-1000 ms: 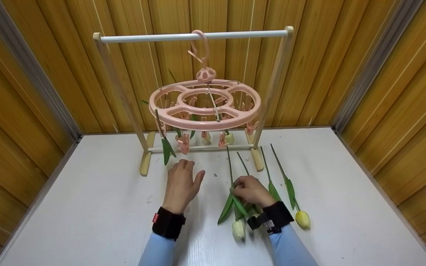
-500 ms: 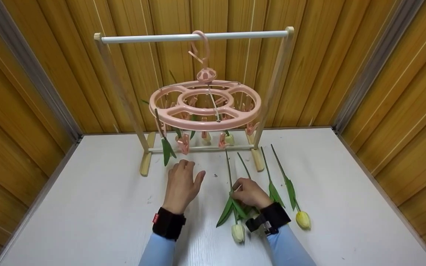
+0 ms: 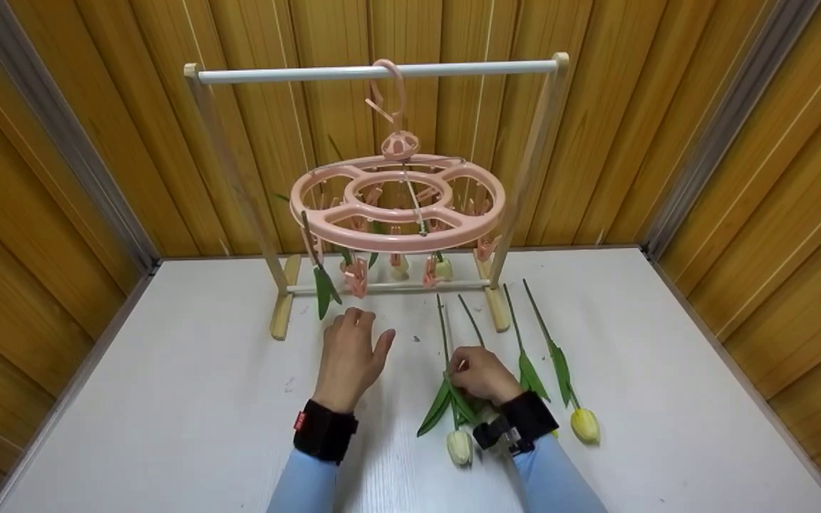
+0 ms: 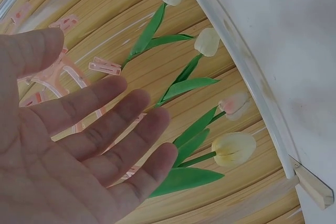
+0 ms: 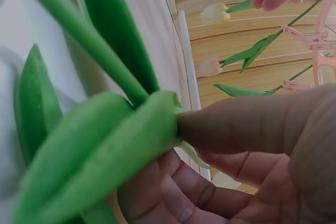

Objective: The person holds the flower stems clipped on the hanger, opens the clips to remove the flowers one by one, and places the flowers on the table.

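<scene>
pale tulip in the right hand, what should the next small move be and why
Probably lift the pale tulip toward the pink hanger: the right hand pinches it near its leaves, the left hand holds nothing, and other tulips already hang from the hanger's clips.

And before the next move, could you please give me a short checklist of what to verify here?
1. Right hand pinching the white tulip by its leaves: ok.
2. Left hand free, holding nothing: ok.
3. Pink hanger hooked over the rail: ok.
4. White tulip clear of the neighbouring stem and its leaves: cannot tell; the right hand hides part.
5. White tulip lifted off the table: cannot tell.
</scene>
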A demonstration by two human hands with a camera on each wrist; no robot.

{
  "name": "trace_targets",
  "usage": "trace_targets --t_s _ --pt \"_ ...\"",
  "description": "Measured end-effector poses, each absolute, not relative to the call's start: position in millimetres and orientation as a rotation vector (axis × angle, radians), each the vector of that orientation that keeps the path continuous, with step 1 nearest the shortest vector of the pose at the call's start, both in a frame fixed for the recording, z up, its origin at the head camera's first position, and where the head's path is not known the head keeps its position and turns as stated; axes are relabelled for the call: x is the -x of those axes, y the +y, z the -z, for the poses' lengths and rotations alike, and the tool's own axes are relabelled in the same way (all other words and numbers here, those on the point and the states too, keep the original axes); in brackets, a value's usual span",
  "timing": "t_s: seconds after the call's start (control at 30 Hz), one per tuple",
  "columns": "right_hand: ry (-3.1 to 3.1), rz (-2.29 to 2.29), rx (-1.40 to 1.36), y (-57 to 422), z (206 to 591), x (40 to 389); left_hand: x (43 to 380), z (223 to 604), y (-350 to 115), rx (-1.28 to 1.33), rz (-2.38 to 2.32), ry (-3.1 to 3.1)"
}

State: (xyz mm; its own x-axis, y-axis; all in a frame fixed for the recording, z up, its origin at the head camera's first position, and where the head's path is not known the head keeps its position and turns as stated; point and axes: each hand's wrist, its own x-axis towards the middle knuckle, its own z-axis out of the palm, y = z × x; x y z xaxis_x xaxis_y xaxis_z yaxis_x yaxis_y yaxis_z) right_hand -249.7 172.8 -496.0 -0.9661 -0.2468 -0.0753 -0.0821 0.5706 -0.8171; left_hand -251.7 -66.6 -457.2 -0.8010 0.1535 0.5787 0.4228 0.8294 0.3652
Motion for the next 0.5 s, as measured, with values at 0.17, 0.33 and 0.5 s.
trace_targets --t_s 0.17,0.33,0.5 --pt "2.651 1.307 0.269 172.4 497.4 250.2 251.9 457.2 -66.8 0.422 0.669 -2.468" --pt "2.668 1.286 0.27 172.8 497.5 250.4 252.5 456.6 -67.3 0.419 0.691 -2.47" --pt "2.658 1.29 0.257 174.4 494.7 249.7 252.9 455.9 -68.1 0.406 0.705 -2.48"
